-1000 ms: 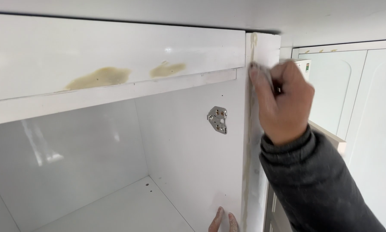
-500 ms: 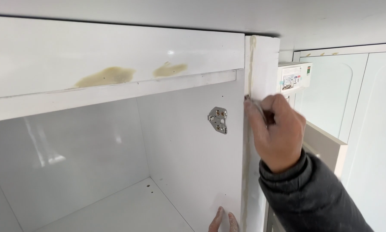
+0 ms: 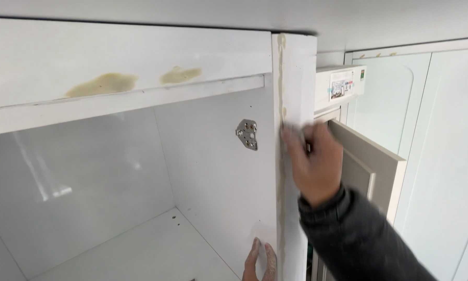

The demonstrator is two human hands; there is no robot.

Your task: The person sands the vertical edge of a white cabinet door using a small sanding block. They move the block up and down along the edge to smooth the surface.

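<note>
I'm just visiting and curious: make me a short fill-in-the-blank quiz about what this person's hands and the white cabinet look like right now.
1. The right hand presses against the cabinet's front ____, where a yellowish glue line runs.
2. The left hand rests flat on the inner side ____ near the bottom.
3. The metal hinge plate is fixed ____ the cabinet.
4. Two yellowish stains mark the ____ rail.

Missing words: edge; panel; inside; top

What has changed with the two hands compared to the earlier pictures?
The right hand has slid down the cabinet's front edge, along the yellowish glue line. The left hand stays flat low on the side panel; the hinge plate is unchanged.
</note>
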